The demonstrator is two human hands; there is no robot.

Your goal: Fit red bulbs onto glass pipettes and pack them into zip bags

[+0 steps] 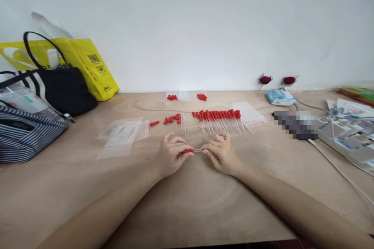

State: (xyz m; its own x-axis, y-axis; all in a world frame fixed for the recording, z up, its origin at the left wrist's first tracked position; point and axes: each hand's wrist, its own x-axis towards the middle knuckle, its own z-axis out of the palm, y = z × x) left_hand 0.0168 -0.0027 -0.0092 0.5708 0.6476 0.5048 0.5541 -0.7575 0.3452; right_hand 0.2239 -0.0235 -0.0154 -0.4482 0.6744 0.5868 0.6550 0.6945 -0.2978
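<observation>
My left hand (173, 155) pinches a red rubber bulb (187, 151) between thumb and fingers. A thin clear dropper tube (197, 150) runs from the bulb's open end to my right hand (219, 153), whose fingertips close around it. How deep the tube sits in the bulb is hidden. Just beyond my hands lies a small row of bare clear tubes (186, 124). Right of it, a long row of droppers with red bulbs (217, 118) lies side by side. Several loose red bulbs (172, 119) and a single red bulb (154, 123) rest to the left.
Clear zip bags (124, 134) lie at left, another bag (248, 113) at right. Farther back, a bag (187, 95) has red bulbs by it. Bags (64, 89) stand far left. A phone (295, 124), cables and a power strip (347, 136) occupy the right.
</observation>
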